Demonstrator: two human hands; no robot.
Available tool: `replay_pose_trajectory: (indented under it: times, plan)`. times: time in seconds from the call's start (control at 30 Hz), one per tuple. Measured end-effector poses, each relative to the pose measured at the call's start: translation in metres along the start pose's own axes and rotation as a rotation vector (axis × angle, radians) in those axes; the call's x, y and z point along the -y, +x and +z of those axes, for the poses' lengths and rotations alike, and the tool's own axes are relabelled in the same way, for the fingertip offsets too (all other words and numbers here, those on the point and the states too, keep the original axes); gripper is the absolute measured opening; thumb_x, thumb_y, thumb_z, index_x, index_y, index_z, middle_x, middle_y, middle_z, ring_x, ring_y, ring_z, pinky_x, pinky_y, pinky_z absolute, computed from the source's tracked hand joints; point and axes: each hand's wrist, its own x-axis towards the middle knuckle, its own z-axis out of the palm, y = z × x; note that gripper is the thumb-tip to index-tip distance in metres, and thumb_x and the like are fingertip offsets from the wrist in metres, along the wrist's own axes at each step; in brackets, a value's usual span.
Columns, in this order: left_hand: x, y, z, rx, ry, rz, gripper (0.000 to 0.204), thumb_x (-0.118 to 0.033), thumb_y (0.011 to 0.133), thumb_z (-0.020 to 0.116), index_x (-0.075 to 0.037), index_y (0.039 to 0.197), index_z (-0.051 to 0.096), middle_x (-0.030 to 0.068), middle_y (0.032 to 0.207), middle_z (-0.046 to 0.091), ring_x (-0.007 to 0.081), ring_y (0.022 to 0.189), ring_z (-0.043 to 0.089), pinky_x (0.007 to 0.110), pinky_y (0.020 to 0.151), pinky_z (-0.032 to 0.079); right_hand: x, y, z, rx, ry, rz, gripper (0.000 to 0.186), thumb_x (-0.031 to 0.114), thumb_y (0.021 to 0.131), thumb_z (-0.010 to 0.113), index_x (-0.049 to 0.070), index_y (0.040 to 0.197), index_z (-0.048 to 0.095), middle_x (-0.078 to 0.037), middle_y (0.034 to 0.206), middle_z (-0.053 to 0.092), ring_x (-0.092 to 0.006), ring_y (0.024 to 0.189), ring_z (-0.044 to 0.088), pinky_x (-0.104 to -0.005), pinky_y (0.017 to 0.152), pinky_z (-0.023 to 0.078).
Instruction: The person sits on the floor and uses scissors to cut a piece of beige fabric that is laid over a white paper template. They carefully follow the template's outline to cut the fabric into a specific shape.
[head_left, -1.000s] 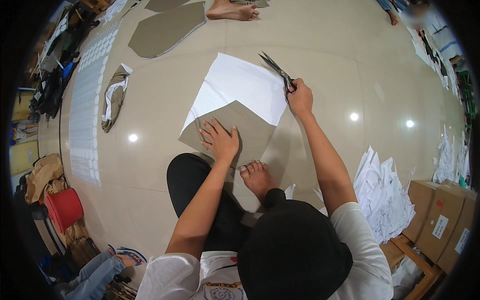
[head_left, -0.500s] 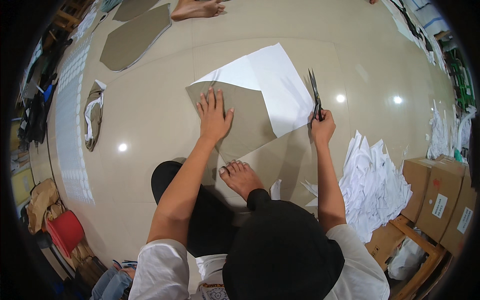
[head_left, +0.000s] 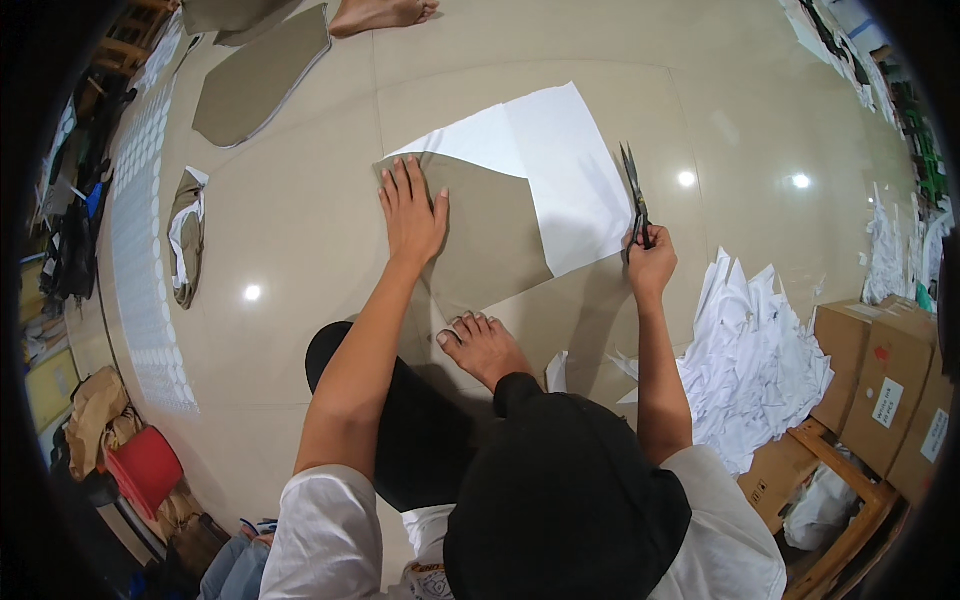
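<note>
On the tiled floor, the left hand lies flat with the fingers spread on the olive-brown fabric piece, which partly covers a white paper sheet. The right hand is closed around the handles of the black scissors, blades pointing away at the right edge of the paper. The fabric looks thin, soft and light, so I think it slides easily on the glossy tiles; pressing it flat near the cutting edge seems better than pinching it.

The person wears a white short-sleeved shirt, dark trousers and a black cap. Both forearms are bare, as are the left hand, right hand and one foot.
</note>
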Motion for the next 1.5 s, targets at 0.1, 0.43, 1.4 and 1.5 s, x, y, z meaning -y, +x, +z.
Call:
replay_pose_trajectory:
  times: [0.1, 0.43, 1.4, 1.5]
  plan:
    - [0.002, 0.000, 0.000, 0.001, 0.053, -0.053, 0.082, -0.053, 0.115, 0.045, -0.005, 0.178, 0.022, 0.0296, 0.183, 0.019, 0.0557, 0.168, 0.013, 0.069, 0.134, 0.009, 0.000, -0.002, 0.003, 0.010, -0.006, -0.002, 0.025, 0.007, 0.084, 0.085, -0.001, 0.105, 0.074, -0.009, 0.082, 0.077, -0.0190, 0.073, 0.073, -0.0340, 0.075, 0.058]
    - [0.016, 0.009, 0.005, -0.112, 0.145, -0.272, 0.079, -0.051, 0.115, 0.043, -0.001, 0.175, 0.030, 0.0315, 0.182, 0.019, 0.0583, 0.167, 0.011, 0.072, 0.133, 0.004, 0.002, -0.001, 0.001, 0.015, -0.028, -0.013, 0.024, 0.009, 0.084, 0.087, 0.000, 0.103, 0.074, -0.008, 0.080, 0.077, -0.0177, 0.071, 0.072, -0.0337, 0.072, 0.057]
    - [-0.068, -0.051, -0.007, -0.023, -0.103, 0.350, 0.054, -0.039, 0.100, 0.076, -0.006, 0.141, 0.064, 0.0208, 0.154, 0.053, 0.0445, 0.151, 0.044, 0.064, 0.126, 0.029, -0.003, 0.004, 0.002, 0.028, 0.018, 0.024, 0.029, 0.018, 0.086, 0.091, 0.000, 0.102, 0.075, -0.006, 0.081, 0.077, -0.0163, 0.072, 0.071, -0.0325, 0.074, 0.058]
    - [-0.080, -0.071, -0.014, 0.200, -0.260, 0.589, 0.042, -0.031, 0.094, 0.082, -0.007, 0.126, 0.068, 0.0156, 0.135, 0.059, 0.0377, 0.139, 0.053, 0.056, 0.119, 0.037, 0.003, 0.001, 0.001, 0.016, -0.002, 0.026, 0.030, 0.019, 0.089, 0.092, -0.002, 0.101, 0.073, -0.002, 0.080, 0.073, -0.0104, 0.072, 0.064, -0.0281, 0.072, 0.054]
